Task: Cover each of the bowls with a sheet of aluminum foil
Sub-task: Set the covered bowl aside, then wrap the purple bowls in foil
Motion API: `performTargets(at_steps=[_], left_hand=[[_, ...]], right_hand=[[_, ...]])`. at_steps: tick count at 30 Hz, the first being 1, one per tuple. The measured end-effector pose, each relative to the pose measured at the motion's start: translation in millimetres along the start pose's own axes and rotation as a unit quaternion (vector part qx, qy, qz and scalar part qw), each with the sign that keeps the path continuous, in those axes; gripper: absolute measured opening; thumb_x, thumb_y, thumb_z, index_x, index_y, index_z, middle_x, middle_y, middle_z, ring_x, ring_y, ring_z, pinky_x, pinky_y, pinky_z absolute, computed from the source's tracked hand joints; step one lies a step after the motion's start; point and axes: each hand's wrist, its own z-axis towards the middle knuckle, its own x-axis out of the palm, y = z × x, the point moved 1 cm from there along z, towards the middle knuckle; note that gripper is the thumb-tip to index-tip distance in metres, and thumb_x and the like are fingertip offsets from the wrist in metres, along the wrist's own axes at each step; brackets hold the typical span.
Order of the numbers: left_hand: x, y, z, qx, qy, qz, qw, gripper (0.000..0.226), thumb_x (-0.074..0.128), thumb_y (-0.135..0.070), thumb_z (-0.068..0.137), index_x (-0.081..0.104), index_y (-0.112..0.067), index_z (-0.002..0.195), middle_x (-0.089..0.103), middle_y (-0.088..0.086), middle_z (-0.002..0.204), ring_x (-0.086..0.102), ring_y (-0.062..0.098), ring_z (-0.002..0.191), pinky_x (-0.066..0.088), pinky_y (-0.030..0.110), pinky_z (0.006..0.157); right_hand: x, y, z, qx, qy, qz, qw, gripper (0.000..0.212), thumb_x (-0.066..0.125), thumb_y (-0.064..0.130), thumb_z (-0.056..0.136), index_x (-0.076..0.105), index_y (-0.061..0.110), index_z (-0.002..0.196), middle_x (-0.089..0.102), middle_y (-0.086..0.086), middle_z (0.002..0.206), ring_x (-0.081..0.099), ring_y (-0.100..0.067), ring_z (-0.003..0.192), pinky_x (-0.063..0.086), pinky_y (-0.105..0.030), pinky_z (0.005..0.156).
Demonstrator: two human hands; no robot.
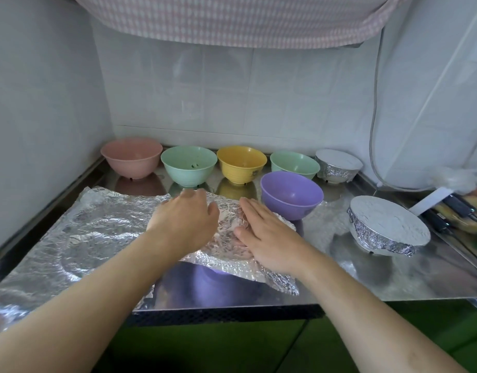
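Observation:
A crinkled foil sheet (226, 254) lies over a purple bowl (218, 281) near the counter's front edge; only the bowl's lower wall shows. My left hand (183, 216) and my right hand (264, 238) press flat on top of that foil, fingers straight. More foil (78, 232) is spread on the counter to the left. Along the back stand uncovered bowls: pink (131, 157), mint green (189, 164), yellow (241, 164), pale green (295, 164). A second purple bowl (291, 195) stands open just right of my hands. Two bowls wear foil: one at the back right (338, 165), one nearer right (388, 227).
The shiny steel counter (393, 275) ends at a dark front edge above green cabinet fronts. Knives with dark handles (452, 211) lie at the far right. A white cord (374, 117) hangs down the right wall. A checked cloth (232, 17) hangs overhead.

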Motion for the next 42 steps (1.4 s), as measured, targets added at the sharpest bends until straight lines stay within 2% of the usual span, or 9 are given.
performTargets(at_steps=[6,13,17,20,24,28,33,37,42], left_hand=[[37,12,13,0.195,-0.029,0.055,0.979,0.042,0.036,-0.022,0.098,0.068,0.006,0.097,0.07,0.029,0.115,0.069,0.046,0.11,0.063,0.058,0.08],[44,5,3,0.125,0.028,-0.058,0.99,0.039,0.032,-0.014,0.09,0.064,0.008,0.093,0.065,0.034,0.105,0.067,0.053,0.098,0.06,0.062,0.073],[41,-4,-6,0.091,-0.052,-0.047,0.993,0.064,0.018,-0.036,0.097,0.059,-0.004,0.134,0.056,0.02,0.142,0.052,0.04,0.135,0.044,0.051,0.111],[38,-3,-4,0.101,-0.02,-0.048,0.993,0.057,0.018,-0.036,0.098,0.061,-0.006,0.12,0.06,0.021,0.128,0.056,0.042,0.124,0.049,0.051,0.1],[42,0,4,0.124,0.052,-0.046,0.99,0.059,0.019,-0.032,0.1,0.063,0.003,0.118,0.058,0.027,0.139,0.052,0.046,0.135,0.05,0.058,0.105],[40,-4,3,0.09,-0.027,-0.117,0.989,0.072,0.018,-0.049,0.098,0.049,-0.015,0.153,0.047,0.003,0.16,0.039,0.022,0.149,0.03,0.036,0.122],[45,0,10,0.169,0.037,0.008,0.985,0.067,0.01,-0.04,0.102,0.055,-0.004,0.136,0.039,0.015,0.163,0.035,0.039,0.151,0.039,0.058,0.116],[43,-4,14,0.131,0.047,-0.016,0.99,0.096,-0.015,-0.059,0.084,0.019,-0.025,0.167,0.014,-0.008,0.175,0.009,0.015,0.162,0.016,0.042,0.13],[44,-1,7,0.037,-0.025,-0.231,0.972,0.058,0.025,-0.049,0.107,0.049,-0.027,0.155,0.049,-0.009,0.158,0.041,0.012,0.148,0.031,0.026,0.117]], right_hand=[[0,0,2,-0.011,-0.015,0.0,1.0,0.069,0.031,0.045,0.115,0.0,0.018,0.171,-0.006,0.006,0.178,-0.009,-0.005,0.161,-0.008,-0.017,0.119],[14,16,16,0.083,-0.094,0.092,0.988,0.047,0.036,0.036,0.114,0.04,0.009,0.152,0.041,-0.009,0.159,0.033,-0.025,0.15,0.025,-0.035,0.12],[27,8,24,0.062,-0.133,0.013,0.989,0.041,0.039,0.038,0.112,0.049,0.007,0.138,0.053,-0.009,0.141,0.046,-0.029,0.136,0.035,-0.039,0.113],[24,7,24,0.037,-0.137,-0.019,0.99,0.046,0.031,0.044,0.109,0.051,0.007,0.13,0.055,-0.008,0.13,0.05,-0.027,0.124,0.04,-0.039,0.107],[27,4,26,0.031,-0.106,-0.042,0.993,0.068,0.01,0.044,0.098,0.053,0.003,0.132,0.05,-0.011,0.132,0.045,-0.029,0.128,0.038,-0.044,0.111],[20,7,22,0.061,-0.12,0.04,0.99,0.042,0.04,0.034,0.112,0.047,0.009,0.145,0.05,-0.005,0.147,0.041,-0.023,0.14,0.033,-0.036,0.116],[19,10,22,0.055,-0.121,0.039,0.99,0.044,0.042,0.024,0.11,0.044,0.007,0.151,0.049,-0.008,0.151,0.04,-0.026,0.142,0.031,-0.034,0.117],[17,11,21,0.054,-0.122,0.051,0.99,0.042,0.04,0.015,0.109,0.049,0.003,0.149,0.051,-0.012,0.151,0.042,-0.028,0.141,0.03,-0.033,0.116],[19,10,18,0.083,-0.163,0.143,0.973,0.045,0.037,0.029,0.115,0.048,0.016,0.156,0.048,0.0,0.162,0.038,-0.017,0.149,0.025,-0.024,0.115]])
